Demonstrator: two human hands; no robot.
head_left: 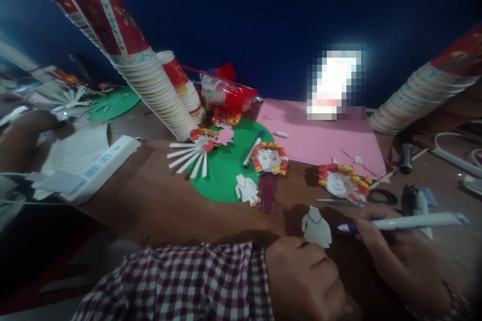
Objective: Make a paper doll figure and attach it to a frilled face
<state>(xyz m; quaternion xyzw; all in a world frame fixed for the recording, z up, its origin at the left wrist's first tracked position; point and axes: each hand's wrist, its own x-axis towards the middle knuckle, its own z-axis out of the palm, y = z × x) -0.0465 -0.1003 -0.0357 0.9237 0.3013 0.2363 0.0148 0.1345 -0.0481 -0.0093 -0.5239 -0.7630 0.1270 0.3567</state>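
Note:
My right hand (pixel 404 256) grips a white marker (pixel 417 221), its purple tip pointing left. Just left of that tip lies a white paper cutout of a torso (pixel 316 233), with a purple line drawn around its neck. Close below the cutout, my left hand (pixel 307 276) rests with its fingers curled in, and its fingertips are hidden. A second white body cutout (pixel 247 190) and a dark maroon cutout (pixel 267 193) lie further left. Beyond them sits a paper face with a red-and-yellow rim (pixel 270 158); a similar face (pixel 341 184) lies above my right hand.
A green paper disc (pixel 222 180) carries a blue marker (pixel 253 149). Pink paper (pixel 320 135) lies at the back. Tall stacks of paper cups (pixel 150 85) lean at left and right (pixel 410 95). A power strip (pixel 101 170) lies left, near another person's hand (pixel 30 135). Scissors (pixel 339 202) lie nearby.

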